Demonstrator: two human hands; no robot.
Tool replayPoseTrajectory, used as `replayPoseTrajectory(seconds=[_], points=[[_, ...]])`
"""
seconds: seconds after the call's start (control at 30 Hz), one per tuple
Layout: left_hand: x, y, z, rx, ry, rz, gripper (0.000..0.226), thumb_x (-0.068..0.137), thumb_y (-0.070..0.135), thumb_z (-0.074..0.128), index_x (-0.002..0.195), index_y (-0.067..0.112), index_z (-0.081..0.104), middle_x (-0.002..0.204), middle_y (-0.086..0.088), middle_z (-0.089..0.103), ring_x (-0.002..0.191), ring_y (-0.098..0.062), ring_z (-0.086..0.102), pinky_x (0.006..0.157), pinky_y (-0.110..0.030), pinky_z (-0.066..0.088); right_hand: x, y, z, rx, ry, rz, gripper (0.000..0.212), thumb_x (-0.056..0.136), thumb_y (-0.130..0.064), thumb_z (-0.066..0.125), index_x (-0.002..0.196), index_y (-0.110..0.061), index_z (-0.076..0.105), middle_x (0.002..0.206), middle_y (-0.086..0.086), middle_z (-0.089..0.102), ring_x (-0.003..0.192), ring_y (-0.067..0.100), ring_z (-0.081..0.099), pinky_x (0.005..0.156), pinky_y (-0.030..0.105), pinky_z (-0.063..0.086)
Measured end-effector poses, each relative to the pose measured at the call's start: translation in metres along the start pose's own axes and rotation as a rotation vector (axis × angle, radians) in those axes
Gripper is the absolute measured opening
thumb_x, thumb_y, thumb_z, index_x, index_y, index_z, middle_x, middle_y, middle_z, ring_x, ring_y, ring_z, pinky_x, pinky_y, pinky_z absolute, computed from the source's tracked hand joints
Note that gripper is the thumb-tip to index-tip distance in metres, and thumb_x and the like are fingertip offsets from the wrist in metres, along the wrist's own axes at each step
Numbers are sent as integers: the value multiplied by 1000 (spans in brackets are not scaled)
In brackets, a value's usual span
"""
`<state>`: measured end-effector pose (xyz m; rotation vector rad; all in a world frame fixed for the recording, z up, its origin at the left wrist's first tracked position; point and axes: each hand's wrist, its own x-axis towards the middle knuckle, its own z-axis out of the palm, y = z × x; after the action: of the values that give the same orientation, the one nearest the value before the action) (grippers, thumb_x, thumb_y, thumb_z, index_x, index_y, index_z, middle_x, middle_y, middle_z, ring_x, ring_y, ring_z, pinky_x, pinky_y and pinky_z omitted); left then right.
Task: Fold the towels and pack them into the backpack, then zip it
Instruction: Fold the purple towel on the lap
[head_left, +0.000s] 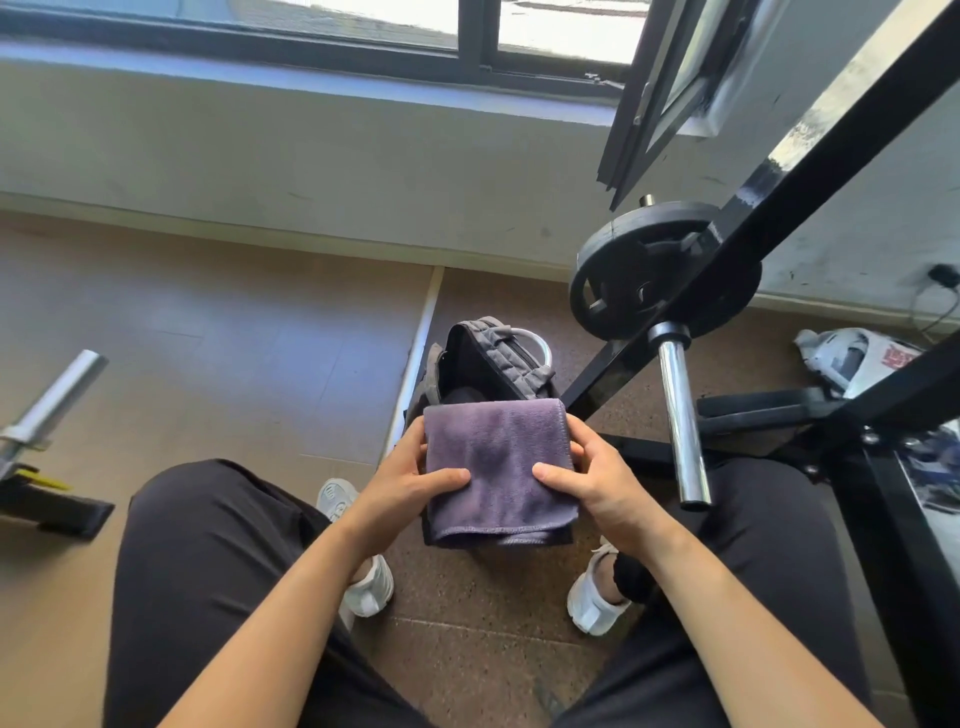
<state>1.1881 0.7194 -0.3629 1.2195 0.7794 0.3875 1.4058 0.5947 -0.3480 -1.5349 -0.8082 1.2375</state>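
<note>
I hold the folded purple towel (498, 467) between both hands: my left hand (410, 483) grips its left edge and my right hand (597, 478) its right edge, thumbs on top. It hangs above the floor, just before the open backpack (488, 364). The folding seems finished; next I must lower it into the opening.

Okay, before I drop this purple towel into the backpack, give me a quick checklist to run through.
1. Towel folded: ok, a compact rectangle.
2. Grip: ok, left hand and right hand each pinch a side.
3. Backpack unzipped: ok, its top gapes.
4. Room inside: cannot tell, interior is dark.
5. Barbell sleeve clear of the path: ok, it stands off to the right.
</note>
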Motion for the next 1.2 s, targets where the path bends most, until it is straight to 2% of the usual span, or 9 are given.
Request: replayPoseTrajectory(seconds=[0.1,0.27,0.4,0.57,0.73,0.87,0.97,1.07,1.2], points=[[1,-2,-1,2,31,-61,85,63,32,86,136,26,44,134,-13,61,118,-26,67,97,-43,58,1,0,0,-21,-30,34,70,81,-18,80,141,-39,50,129,-2,65,121,16,63,108,45,50],[7,-3,-3,-133,84,-46,61,86,-6,71,129,28,45,121,-16,72,102,-27,74,76,-33,62,2,-3,2,81,46,-4,65,89,2,70,139,-35,48,126,9,67,117,23,67,102,44,54],[8,-2,-5,-252,49,-46,63,77,0,72,137,2,54,111,-14,75,92,-23,76,68,-28,61,2,-6,3,206,79,31,68,93,4,63,147,-27,37,125,10,69,114,24,69,100,45,55],[8,-1,-7,-362,1,-7,62,74,1,80,132,14,61,119,-16,72,105,-30,72,82,-37,63,-5,-15,3,383,-5,61,46,96,7,52,138,-11,56,129,20,67,120,37,64,99,47,53],[2,5,-5,-411,-78,39,53,60,25,97,107,13,75,106,-15,75,97,-27,74,79,-34,62,-7,-18,0,569,-114,50,41,94,5,49,128,-11,65,116,15,71,106,28,70,89,40,58],[-2,11,-7,-360,-166,64,27,69,30,92,82,14,75,124,-12,71,114,-27,68,87,-32,58,-6,-17,-4,534,-106,37,52,96,15,38,76,-11,78,113,10,71,108,27,66,84,34,57],[-2,12,-8,-346,-215,66,21,73,28,89,74,14,73,131,-14,67,122,-29,64,91,-34,57,-6,-16,-4,438,-143,-29,58,90,25,36,60,-8,73,113,13,66,107,26,65,88,35,54],[1,10,-11,-403,-206,-6,18,72,13,77,89,8,75,133,-19,64,117,-32,65,89,-38,59,-5,-12,-6,239,-65,-122,52,83,29,41,56,-6,69,111,17,65,109,28,64,98,41,53],[2,12,-9,-445,-113,-146,46,76,32,62,116,11,70,120,-16,67,91,-26,71,69,-36,60,-5,-5,-5,-68,66,-209,44,77,29,48,57,-4,69,112,11,64,112,22,62,102,45,51]])
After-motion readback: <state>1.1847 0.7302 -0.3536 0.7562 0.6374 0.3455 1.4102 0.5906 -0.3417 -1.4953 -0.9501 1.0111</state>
